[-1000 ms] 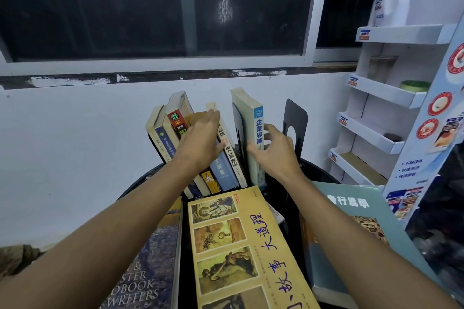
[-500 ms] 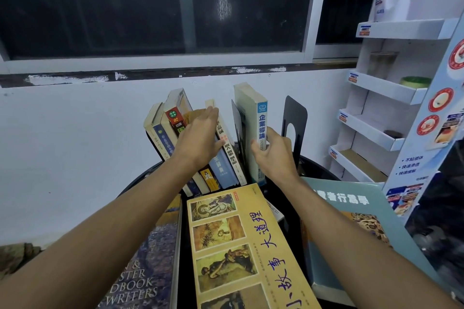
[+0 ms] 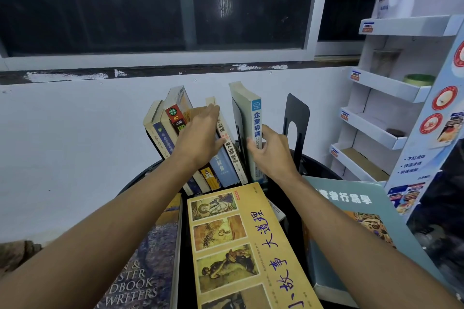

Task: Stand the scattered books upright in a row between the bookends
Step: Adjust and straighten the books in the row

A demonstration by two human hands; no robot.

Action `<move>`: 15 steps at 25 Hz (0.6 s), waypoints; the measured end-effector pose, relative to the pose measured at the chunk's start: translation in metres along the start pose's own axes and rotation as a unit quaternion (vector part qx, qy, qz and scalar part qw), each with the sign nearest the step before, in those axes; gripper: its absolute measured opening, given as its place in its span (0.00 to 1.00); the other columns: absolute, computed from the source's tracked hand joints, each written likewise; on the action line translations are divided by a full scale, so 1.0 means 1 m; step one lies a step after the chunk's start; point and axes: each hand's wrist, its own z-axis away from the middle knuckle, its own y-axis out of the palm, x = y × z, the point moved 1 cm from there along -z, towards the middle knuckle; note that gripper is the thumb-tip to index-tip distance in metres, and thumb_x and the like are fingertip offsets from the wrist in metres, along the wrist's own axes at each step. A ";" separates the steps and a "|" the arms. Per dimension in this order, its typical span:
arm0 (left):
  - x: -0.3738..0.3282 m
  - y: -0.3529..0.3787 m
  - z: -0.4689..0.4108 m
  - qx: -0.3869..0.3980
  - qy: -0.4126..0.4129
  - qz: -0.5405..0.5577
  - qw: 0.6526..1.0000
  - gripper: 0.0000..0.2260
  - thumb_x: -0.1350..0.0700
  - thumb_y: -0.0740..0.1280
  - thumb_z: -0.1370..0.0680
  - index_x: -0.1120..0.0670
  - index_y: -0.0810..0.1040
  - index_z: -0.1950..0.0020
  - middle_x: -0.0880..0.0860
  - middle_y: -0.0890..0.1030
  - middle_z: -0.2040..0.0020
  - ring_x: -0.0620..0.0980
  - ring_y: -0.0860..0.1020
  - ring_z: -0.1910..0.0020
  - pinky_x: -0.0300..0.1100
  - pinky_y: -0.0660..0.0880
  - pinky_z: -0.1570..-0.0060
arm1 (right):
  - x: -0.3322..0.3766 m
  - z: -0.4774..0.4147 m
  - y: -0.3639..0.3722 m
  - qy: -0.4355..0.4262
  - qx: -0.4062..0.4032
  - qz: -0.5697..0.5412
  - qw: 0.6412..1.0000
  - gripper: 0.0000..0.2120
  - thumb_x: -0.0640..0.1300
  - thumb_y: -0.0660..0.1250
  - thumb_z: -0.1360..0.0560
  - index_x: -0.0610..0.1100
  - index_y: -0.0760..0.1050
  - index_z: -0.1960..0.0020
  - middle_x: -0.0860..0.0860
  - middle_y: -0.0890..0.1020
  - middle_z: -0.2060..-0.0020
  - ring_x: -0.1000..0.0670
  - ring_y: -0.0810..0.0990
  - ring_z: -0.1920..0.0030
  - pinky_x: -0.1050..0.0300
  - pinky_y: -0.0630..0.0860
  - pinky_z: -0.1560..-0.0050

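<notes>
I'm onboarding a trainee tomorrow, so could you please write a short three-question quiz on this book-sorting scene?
1. True or false: the leaning books under the left hand stand straight upright.
2. The right hand grips which book? A) white-spined book B) yellow book C) teal book
3. Fill in: the free black bookend stands to the ____ of the gripped book.

Key: 1 false, they lean; 2 A; 3 right.

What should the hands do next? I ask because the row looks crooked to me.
Probably push the leaning books upright with the left hand toward the white-spined book that the right hand grips. They tilt left, and the black bookend stands apart on the right.
</notes>
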 end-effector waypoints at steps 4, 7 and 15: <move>0.000 -0.001 0.000 0.005 -0.003 -0.002 1.000 0.26 0.54 0.75 0.24 0.57 0.68 0.31 0.56 0.75 0.36 0.58 0.76 0.38 0.57 0.78 0.44 | 0.001 0.000 0.000 -0.007 0.004 0.002 1.000 0.09 0.48 0.66 0.20 0.46 0.77 0.42 0.51 0.83 0.57 0.55 0.82 0.65 0.61 0.80 0.66; 0.000 0.000 0.000 0.005 -0.003 -0.004 1.000 0.28 0.54 0.75 0.24 0.57 0.67 0.29 0.56 0.75 0.34 0.58 0.75 0.35 0.57 0.77 0.42 | 0.003 0.001 -0.001 -0.008 0.007 0.003 1.000 0.10 0.48 0.66 0.20 0.46 0.77 0.41 0.51 0.84 0.56 0.57 0.81 0.66 0.68 0.76 0.68; -0.003 -0.007 0.002 0.035 -0.010 0.003 0.999 0.35 0.53 0.73 0.23 0.57 0.60 0.21 0.56 0.66 0.23 0.56 0.66 0.24 0.55 0.70 0.29 | 0.012 0.004 -0.009 0.003 0.027 0.038 0.999 0.16 0.51 0.68 0.20 0.45 0.76 0.36 0.50 0.84 0.49 0.54 0.82 0.58 0.63 0.79 0.59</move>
